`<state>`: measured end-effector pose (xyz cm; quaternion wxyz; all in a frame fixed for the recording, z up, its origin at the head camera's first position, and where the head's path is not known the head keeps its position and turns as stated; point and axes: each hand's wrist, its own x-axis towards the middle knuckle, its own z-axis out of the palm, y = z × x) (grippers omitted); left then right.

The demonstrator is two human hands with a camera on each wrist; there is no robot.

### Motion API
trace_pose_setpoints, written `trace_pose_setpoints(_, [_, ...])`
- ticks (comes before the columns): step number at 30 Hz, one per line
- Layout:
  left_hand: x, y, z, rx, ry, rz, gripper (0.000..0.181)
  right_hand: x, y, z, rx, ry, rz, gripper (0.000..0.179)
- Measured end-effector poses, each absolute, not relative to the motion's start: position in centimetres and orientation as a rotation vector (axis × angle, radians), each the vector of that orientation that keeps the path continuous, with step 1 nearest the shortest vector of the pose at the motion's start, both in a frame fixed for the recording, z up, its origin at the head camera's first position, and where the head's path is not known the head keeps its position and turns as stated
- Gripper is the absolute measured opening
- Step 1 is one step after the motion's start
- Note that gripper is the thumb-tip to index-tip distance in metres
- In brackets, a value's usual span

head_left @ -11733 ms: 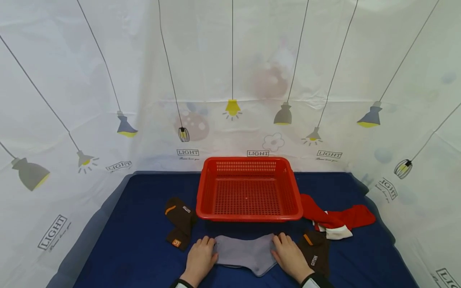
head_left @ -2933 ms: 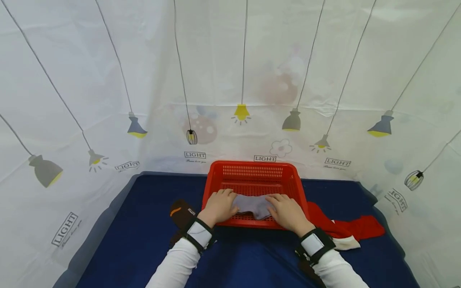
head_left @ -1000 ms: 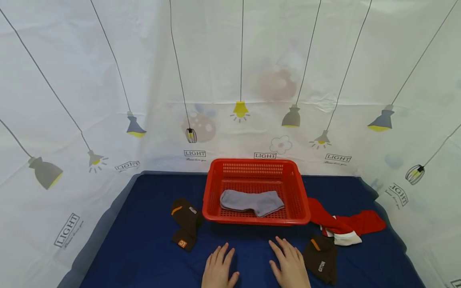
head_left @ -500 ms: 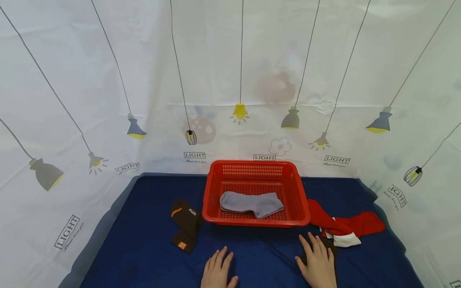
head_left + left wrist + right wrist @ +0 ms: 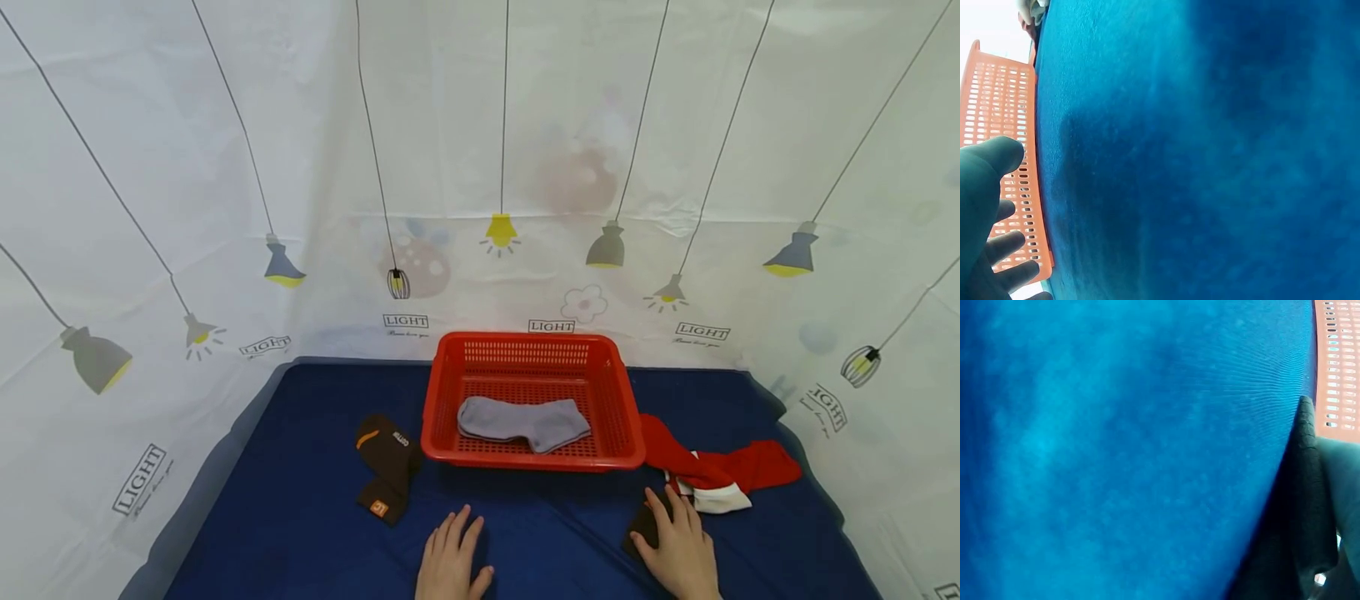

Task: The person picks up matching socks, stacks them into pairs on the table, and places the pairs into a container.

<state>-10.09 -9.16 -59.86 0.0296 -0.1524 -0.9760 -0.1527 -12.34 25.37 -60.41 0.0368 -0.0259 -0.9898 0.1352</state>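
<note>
My right hand [image 5: 681, 546] lies over a brown sock [image 5: 640, 532] at the right front, thumb at its left side and fingers across its top. Most of that sock is hidden under the hand. In the right wrist view, a dark raised fold of the sock [image 5: 1311, 500] stands against the thumb [image 5: 1342, 481]. My left hand [image 5: 450, 560] holds nothing; its fingers are spread low over the blue cloth [image 5: 540, 542]. A second brown sock [image 5: 388, 467] with orange marks lies ahead and to its left. Grey socks [image 5: 521, 422] lie flat, one on another, inside the red basket [image 5: 532, 462].
Beyond my right hand, red socks with white cuffs [image 5: 712, 471] lie crossed beside the basket's right side. A white curtain printed with lamps [image 5: 480, 150] stands behind and along both sides of the blue surface.
Both hands carried the grey socks from the cloth into the basket, let go and drew back. My right hand then moved right onto the brown sock, which has shifted slightly left.
</note>
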Motion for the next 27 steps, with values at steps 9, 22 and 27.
trace_pose_setpoints(9, [-10.4, -9.3, -60.0, -0.418, -3.074, -0.535, 0.059, -12.4, 25.1, -60.7, -0.062, -3.015, 0.374, 0.065])
trace_pose_setpoints(22, [-10.3, -9.4, -59.6, -0.37, -3.073, -0.582, 0.06, -12.4, 24.4, -61.3, 0.047, -2.902, 0.461, 0.033])
trace_pose_setpoints(27, [-10.3, -9.4, -59.3, -0.357, -3.084, -0.587, 0.059, -12.3, 24.3, -60.7, 0.055, -3.008, 0.517, 0.026])
